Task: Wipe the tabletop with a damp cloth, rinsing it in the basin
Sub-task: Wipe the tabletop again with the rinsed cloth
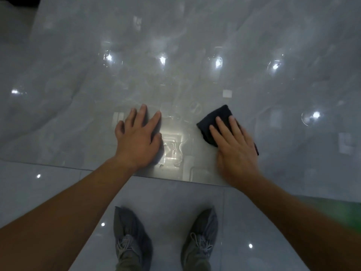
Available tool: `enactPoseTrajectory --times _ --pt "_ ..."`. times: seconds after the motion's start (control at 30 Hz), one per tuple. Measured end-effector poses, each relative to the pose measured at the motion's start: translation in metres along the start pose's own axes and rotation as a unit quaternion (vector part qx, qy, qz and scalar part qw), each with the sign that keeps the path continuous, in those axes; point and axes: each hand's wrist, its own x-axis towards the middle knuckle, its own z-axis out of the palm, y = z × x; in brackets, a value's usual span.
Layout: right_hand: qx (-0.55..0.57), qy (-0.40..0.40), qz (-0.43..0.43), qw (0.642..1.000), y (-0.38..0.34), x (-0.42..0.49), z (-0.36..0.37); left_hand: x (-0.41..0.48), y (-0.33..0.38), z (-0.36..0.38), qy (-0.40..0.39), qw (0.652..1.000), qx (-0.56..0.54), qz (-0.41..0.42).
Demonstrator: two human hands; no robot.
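Note:
A glossy grey marble tabletop (175, 55) fills most of the view, with ceiling lights mirrored in it. A dark folded cloth (214, 118) lies flat on it near the front edge, right of centre. My right hand (234, 143) presses down on the cloth with straight, spread fingers. My left hand (138, 137) rests flat on the bare tabletop to the left of the cloth, fingers spread. No basin is in view.
The table's front edge (166, 178) runs across just below my wrists. Beneath it lies a shiny tiled floor (58, 182) with my two grey shoes (129, 237). A blurred green patch (349, 212) shows at the right edge.

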Motion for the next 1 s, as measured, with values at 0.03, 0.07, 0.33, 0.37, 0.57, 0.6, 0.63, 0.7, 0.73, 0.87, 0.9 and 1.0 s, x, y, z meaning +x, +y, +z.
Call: enactPoseTrajectory --times 0.03,0.07,0.33,0.37,0.57,0.6,0.63,0.7,0.73,0.87,0.9,1.0 --pt "0.002 0.001 -0.014 1.0 0.005 -0.006 0.001 0.0 -0.002 0.001 0.003 1.0 0.001 0.004" --pt "0.011 0.007 -0.001 1.0 0.009 -0.007 0.0 0.0 -0.004 0.001 0.006 1.0 0.0 0.009" --pt "0.092 0.047 0.152 0.983 -0.096 0.008 0.016 -0.002 -0.034 -0.003 0.027 0.992 -0.101 0.069" --pt "0.092 0.043 0.144 0.984 -0.109 0.015 0.018 -0.002 -0.038 -0.005 0.031 0.989 -0.129 0.068" --pt "-0.021 -0.022 -0.025 0.999 -0.119 0.026 0.03 -0.005 -0.047 -0.004 0.028 0.99 -0.104 0.092" --pt "-0.035 -0.025 -0.05 0.998 -0.108 0.021 0.028 -0.006 -0.046 -0.001 0.023 0.991 -0.089 0.097" --pt "-0.047 -0.026 -0.062 0.997 -0.093 0.016 0.025 -0.008 -0.045 0.001 0.02 0.992 -0.079 0.099" --pt "-0.067 -0.023 -0.028 0.997 -0.062 0.007 0.019 -0.011 -0.043 0.005 0.02 0.992 -0.068 0.101" --pt "-0.07 -0.021 0.007 0.997 -0.048 0.003 0.015 -0.011 -0.043 0.006 0.02 0.993 -0.064 0.102" --pt "-0.036 0.004 0.129 0.991 -0.047 0.003 0.011 -0.012 -0.045 0.009 0.023 0.992 -0.064 0.103" --pt "-0.026 0.015 0.149 0.988 -0.059 0.009 0.011 -0.012 -0.047 0.009 0.028 0.991 -0.071 0.106" --pt "-0.01 0.003 0.073 0.997 -0.102 0.02 0.018 -0.012 -0.057 0.007 0.082 0.989 -0.088 0.088"
